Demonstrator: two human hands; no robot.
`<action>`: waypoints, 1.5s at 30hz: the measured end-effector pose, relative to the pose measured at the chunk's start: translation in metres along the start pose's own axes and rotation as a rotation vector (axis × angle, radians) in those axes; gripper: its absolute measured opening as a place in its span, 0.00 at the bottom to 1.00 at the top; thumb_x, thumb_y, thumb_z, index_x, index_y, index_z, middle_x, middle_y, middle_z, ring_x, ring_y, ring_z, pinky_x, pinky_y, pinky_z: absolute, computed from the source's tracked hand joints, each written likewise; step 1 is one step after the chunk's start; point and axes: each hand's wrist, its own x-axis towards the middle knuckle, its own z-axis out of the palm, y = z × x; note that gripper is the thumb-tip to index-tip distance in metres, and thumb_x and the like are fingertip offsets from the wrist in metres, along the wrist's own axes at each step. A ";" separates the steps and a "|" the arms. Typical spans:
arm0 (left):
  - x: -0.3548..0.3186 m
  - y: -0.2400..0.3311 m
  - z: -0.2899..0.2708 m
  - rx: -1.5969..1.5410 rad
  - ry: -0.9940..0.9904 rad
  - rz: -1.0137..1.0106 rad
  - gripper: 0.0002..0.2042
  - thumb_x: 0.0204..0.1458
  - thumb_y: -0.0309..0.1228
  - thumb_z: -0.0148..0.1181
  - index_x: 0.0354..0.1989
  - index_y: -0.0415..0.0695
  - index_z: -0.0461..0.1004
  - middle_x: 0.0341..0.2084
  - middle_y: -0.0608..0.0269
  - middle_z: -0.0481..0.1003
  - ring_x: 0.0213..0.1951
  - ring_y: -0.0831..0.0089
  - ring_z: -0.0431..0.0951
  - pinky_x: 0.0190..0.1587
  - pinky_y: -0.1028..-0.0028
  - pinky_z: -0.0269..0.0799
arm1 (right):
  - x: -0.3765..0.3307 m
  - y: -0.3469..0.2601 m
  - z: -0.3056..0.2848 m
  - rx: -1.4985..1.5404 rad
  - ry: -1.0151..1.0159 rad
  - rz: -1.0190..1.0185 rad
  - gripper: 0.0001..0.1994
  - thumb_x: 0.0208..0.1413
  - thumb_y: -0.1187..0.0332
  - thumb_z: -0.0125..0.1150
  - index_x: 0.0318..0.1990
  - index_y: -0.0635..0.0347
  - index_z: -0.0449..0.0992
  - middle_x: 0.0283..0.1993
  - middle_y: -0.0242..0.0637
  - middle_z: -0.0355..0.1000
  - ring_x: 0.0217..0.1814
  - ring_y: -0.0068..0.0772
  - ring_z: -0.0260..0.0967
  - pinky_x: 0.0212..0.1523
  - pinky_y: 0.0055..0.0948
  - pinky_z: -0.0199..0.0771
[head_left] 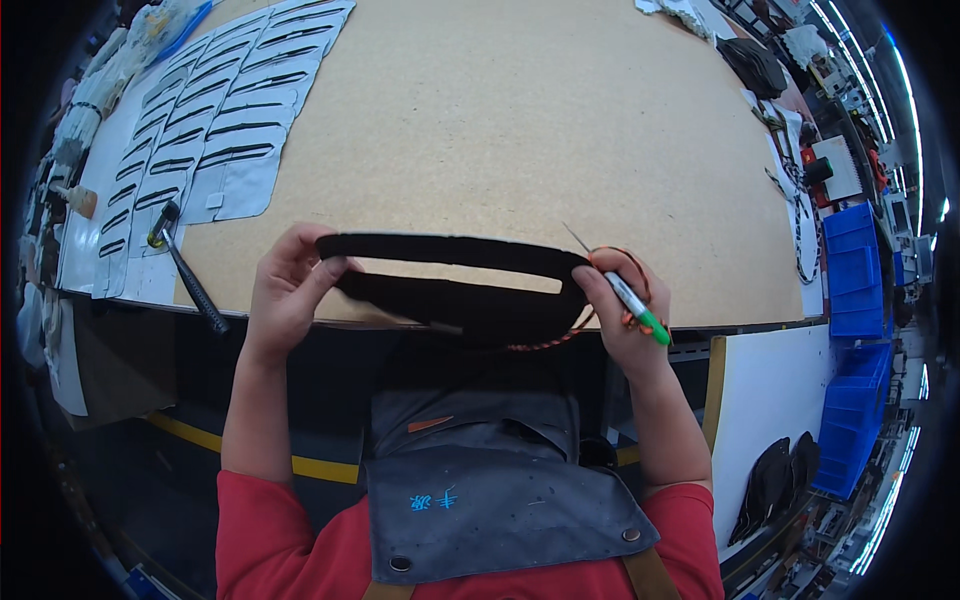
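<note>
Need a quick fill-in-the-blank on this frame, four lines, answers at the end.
1. The left hand and right hand hold a piece coloured ____.
2. The marker is in the person's ____ hand.
3. The marker's end nearer the person's body is coloured ____.
4. The hammer-like tool lies nearer the ____ hand.

Missing words: black; right; green; left.

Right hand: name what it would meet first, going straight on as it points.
The right hand, gripping the black slotted piece, seems free to go on over the tan tabletop; depth is unclear.
</note>
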 end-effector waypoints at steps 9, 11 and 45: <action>0.026 -0.037 0.019 0.071 0.113 -0.111 0.11 0.61 0.24 0.44 0.50 0.37 0.64 0.31 0.65 0.73 0.36 0.81 0.73 0.41 0.81 0.68 | 0.011 0.053 0.012 0.251 0.030 0.412 0.07 0.57 0.69 0.58 0.31 0.63 0.73 0.19 0.26 0.67 0.20 0.13 0.65 0.22 0.15 0.64; 0.027 -0.036 0.019 0.073 0.115 -0.130 0.11 0.61 0.24 0.44 0.50 0.38 0.64 0.30 0.66 0.72 0.36 0.82 0.72 0.40 0.81 0.67 | 0.011 0.054 0.012 0.236 0.027 0.429 0.07 0.57 0.69 0.58 0.30 0.63 0.72 0.19 0.26 0.66 0.20 0.13 0.65 0.22 0.15 0.64; 0.038 -0.021 -0.117 1.393 0.219 -0.050 0.16 0.49 0.31 0.58 0.46 0.39 0.70 0.46 0.49 0.69 0.50 0.57 0.69 0.51 0.65 0.66 | -0.001 0.088 -0.143 -0.721 0.547 0.253 0.13 0.59 0.66 0.56 0.47 0.64 0.70 0.39 0.35 0.69 0.41 0.23 0.67 0.44 0.22 0.66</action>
